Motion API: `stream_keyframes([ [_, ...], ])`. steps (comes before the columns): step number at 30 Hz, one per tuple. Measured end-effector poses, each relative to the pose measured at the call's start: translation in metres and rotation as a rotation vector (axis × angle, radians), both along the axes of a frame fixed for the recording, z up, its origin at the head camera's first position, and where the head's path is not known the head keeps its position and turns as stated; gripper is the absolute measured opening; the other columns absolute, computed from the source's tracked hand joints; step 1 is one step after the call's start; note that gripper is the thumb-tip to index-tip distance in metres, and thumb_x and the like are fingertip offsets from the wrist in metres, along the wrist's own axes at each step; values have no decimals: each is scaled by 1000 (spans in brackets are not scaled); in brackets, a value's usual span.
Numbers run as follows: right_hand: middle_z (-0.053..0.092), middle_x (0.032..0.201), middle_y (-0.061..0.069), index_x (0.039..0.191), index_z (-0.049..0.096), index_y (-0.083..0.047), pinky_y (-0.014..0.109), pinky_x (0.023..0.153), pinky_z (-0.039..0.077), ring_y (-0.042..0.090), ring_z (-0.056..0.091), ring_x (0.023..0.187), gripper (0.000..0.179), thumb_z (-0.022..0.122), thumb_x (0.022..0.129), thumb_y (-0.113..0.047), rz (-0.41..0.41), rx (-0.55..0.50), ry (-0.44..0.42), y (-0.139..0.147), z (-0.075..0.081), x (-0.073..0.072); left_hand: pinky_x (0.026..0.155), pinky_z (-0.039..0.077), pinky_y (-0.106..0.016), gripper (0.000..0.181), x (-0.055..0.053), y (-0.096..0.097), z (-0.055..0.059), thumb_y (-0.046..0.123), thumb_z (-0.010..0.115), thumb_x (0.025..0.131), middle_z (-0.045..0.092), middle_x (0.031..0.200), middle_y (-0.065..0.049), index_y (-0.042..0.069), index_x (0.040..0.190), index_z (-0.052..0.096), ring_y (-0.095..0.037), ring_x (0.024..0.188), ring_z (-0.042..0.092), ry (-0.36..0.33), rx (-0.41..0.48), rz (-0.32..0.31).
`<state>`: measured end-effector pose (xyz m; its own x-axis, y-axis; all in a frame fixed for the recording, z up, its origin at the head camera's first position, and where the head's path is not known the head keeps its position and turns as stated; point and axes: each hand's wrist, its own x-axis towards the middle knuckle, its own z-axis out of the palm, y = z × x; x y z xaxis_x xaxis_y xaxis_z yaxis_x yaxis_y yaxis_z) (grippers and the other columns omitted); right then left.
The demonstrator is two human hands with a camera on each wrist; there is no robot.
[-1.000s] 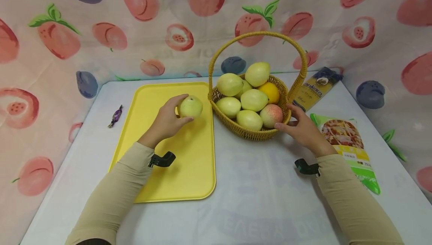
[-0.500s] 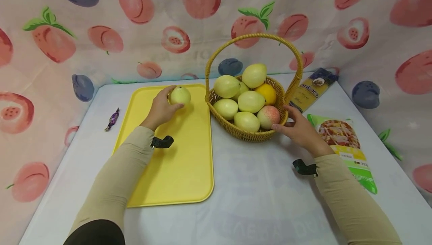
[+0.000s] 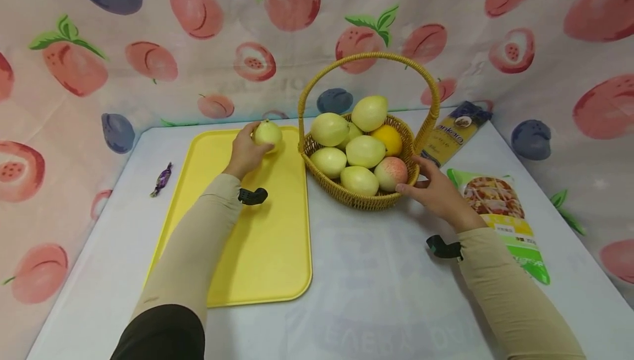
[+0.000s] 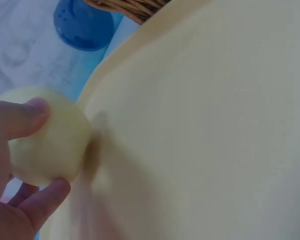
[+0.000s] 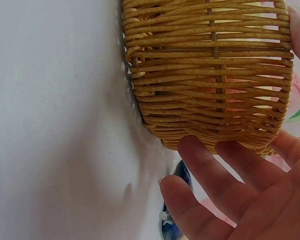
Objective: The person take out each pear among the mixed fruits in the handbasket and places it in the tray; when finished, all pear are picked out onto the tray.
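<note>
In the head view my left hand (image 3: 246,151) holds a round, pale green pear-like fruit (image 3: 267,131) at the far end of the yellow tray (image 3: 262,250). The left wrist view has thumb and fingertips on either side of this fruit (image 4: 55,140), close by the tray's raised edge. To the right stands a wicker basket (image 3: 356,201) with a tall arched handle, filled with several pale green fruits (image 3: 365,151), an orange (image 3: 388,140) and a pink-blushed peach (image 3: 391,173). My right hand (image 3: 441,192) grips its right side, thumb at the rim and fingers (image 5: 205,165) against the outer weave.
Behind the basket at the right lies a blue and gold packet (image 3: 453,135). A green and white food bag (image 3: 502,222) lies beneath the right forearm's far side. A purple wrapped candy (image 3: 161,179) sits left of the tray. Fruit-printed cloth (image 3: 297,90) rises behind the table.
My left hand has carried the pear-like fruit back toward the tray's far edge and lower. The right hand has stayed at the basket. The head view has shifted slightly.
</note>
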<state>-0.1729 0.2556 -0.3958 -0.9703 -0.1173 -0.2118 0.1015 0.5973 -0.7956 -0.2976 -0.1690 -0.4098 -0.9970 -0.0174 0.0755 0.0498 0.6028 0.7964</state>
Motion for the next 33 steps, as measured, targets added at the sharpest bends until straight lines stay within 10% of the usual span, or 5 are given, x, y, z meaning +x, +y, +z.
stream_keyframes([
  [33, 17, 162, 25, 162, 8, -13, 60, 101, 42, 44, 44, 130, 107, 71, 88, -57, -12, 10, -14, -1, 1, 1, 109, 39, -45, 56, -4, 4, 1, 22, 67, 97, 45, 148, -16, 3, 146, 47, -33, 137, 39, 9, 119, 81],
])
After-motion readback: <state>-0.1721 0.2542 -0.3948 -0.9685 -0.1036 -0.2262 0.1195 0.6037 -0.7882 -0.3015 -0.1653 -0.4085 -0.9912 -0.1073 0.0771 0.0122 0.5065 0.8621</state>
